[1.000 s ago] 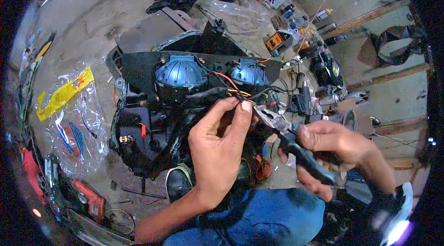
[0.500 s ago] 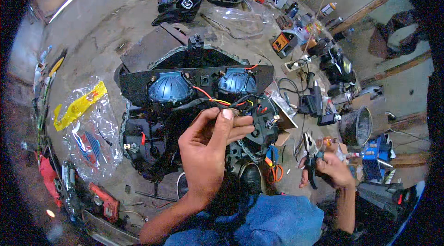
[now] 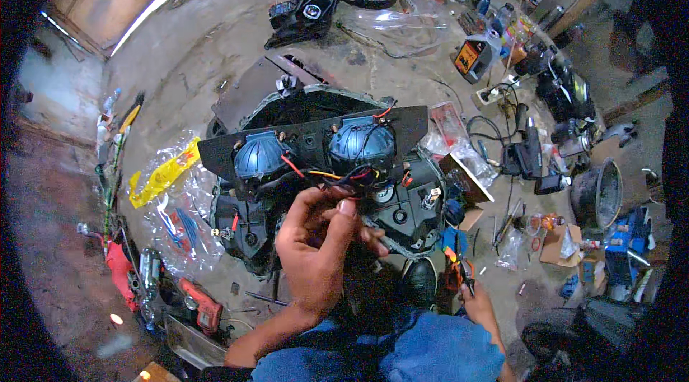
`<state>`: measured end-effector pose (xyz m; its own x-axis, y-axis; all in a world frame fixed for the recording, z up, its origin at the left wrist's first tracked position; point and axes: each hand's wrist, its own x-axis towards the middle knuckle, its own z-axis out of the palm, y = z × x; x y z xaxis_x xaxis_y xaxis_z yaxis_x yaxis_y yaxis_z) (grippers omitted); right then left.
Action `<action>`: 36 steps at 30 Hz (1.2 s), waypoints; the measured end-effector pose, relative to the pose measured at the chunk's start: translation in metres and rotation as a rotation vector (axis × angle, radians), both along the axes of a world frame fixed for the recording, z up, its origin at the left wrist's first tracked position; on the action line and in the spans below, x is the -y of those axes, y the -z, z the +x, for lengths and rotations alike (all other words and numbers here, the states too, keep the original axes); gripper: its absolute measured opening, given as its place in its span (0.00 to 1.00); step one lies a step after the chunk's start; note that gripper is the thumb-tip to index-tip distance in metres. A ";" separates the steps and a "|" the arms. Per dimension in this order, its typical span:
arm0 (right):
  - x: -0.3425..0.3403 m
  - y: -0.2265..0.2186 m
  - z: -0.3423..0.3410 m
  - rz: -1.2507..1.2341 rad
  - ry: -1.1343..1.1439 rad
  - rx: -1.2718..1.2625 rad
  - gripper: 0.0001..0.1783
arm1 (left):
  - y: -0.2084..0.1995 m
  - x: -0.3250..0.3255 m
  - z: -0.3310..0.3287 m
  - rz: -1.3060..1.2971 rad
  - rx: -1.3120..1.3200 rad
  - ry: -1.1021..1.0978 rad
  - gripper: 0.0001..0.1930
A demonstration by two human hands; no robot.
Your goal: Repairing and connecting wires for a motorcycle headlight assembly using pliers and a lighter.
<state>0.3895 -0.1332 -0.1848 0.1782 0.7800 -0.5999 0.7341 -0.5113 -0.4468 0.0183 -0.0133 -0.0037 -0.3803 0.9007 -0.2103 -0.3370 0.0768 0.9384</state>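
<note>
My left hand (image 3: 316, 249) is closed in a pinch on thin wires at the middle of a black headlight housing (image 3: 405, 206). Its fingers partly hide the wires. Just beyond the hand, red and yellow wires (image 3: 326, 174) run in front of two blue, domed projector lamps (image 3: 260, 156), which are fixed to a dark plate (image 3: 310, 139). At the lower right, my right hand (image 3: 479, 304) is low by orange-handled scissors (image 3: 459, 267) on the floor. Its fingers are closed around something dark, too small to make out.
A clear plastic bag with a yellow strip (image 3: 165, 175) lies to the left. Red power tool (image 3: 201, 304) is at the lower left. To the right are a black heat gun (image 3: 522, 152), a dark bucket (image 3: 597, 194) and several bottles. Another lamp unit (image 3: 305, 12) sits at the back.
My right hand, which held pliers out to the right, has moved down and left to the scissors. My left hand stays at the wires, its fingers drawn in more. The view has shifted.
</note>
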 end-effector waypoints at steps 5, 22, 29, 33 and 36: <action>0.008 0.041 -0.014 0.035 -0.129 0.112 0.22 | -0.012 -0.001 -0.003 -0.103 -0.128 0.009 0.13; -0.132 -0.159 -0.121 0.785 -0.436 -0.638 0.17 | -0.021 -0.010 -0.007 -0.185 -0.202 -0.055 0.19; -0.183 -0.174 -0.198 1.122 -0.618 -0.683 0.23 | -0.018 -0.012 -0.009 -0.091 -0.067 -0.026 0.16; -0.185 -0.158 -0.219 1.111 -0.579 -0.667 0.24 | -0.016 -0.012 -0.003 -0.104 -0.141 -0.020 0.18; -0.185 -0.153 -0.224 1.172 -0.500 -0.677 0.21 | -0.009 -0.007 -0.009 -0.076 -0.084 -0.027 0.12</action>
